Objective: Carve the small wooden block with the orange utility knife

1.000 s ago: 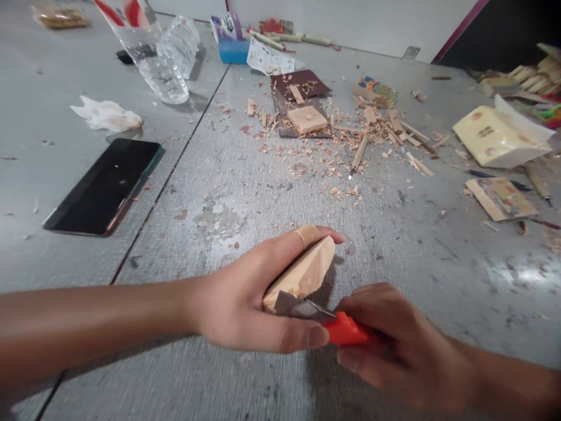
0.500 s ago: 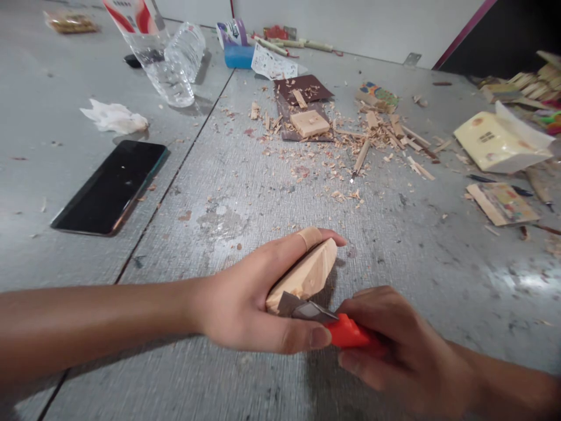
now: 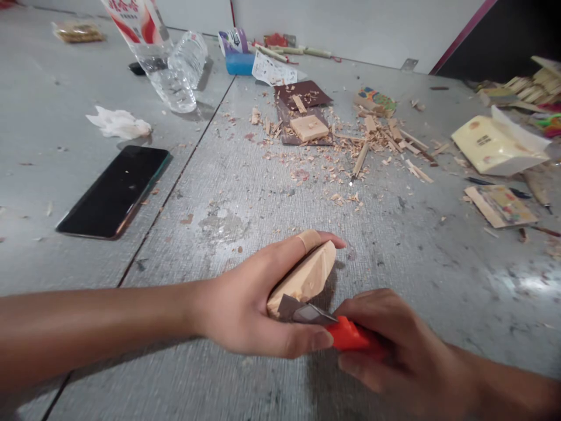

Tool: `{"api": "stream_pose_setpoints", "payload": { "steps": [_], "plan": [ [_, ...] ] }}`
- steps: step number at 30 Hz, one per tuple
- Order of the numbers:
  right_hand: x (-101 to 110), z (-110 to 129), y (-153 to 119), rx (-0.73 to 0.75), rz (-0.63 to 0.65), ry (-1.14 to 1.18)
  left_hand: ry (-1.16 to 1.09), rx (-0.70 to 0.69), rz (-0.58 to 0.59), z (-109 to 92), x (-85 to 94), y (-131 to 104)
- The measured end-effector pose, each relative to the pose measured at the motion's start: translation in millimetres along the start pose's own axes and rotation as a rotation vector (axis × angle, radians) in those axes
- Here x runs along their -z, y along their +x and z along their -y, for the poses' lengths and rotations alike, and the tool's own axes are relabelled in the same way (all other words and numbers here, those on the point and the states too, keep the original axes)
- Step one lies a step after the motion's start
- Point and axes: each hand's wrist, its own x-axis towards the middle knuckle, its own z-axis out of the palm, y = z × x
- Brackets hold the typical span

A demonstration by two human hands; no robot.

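Observation:
My left hand (image 3: 267,298) is wrapped round a pale carved wood block (image 3: 307,278), which leans up from the grey table. A bandage (image 3: 309,238) circles one of its fingers. In my right hand (image 3: 394,345) is a utility knife (image 3: 355,336) with a red-orange handle. Its wide blade (image 3: 302,310) lies against the near lower end of the block, and my left thumb touches the knife where blade meets handle. The fingers of the right hand are closed round the handle and cover most of it.
A phone (image 3: 116,193) and a crumpled tissue (image 3: 118,123) lie at left, near a tilted-looking water bottle (image 3: 164,76). Wood shavings (image 3: 381,137) surround brown sandpaper (image 3: 302,90), a small wood block (image 3: 309,127) and a carving tool (image 3: 360,161). A tissue pack (image 3: 495,146) stands at right.
The whole view has shifted slightly, so background things sit a little lower. Both hands keep their grip, and the blade stays at the same end of the block.

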Motion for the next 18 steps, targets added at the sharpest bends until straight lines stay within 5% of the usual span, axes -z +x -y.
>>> {"api": "stream_pose_setpoints", "payload": {
  "steps": [7, 18],
  "plan": [
    [-3.0, -4.7, -3.0, 0.015, -0.041, 0.005, 0.079, -0.073, -0.130, 1.5, 0.8, -1.7],
    [-2.6, 1.3, 3.1, 0.027, 0.024, 0.024, -0.147, 0.018, -0.126, 3.7, -4.5, -4.2]
  ]
}}
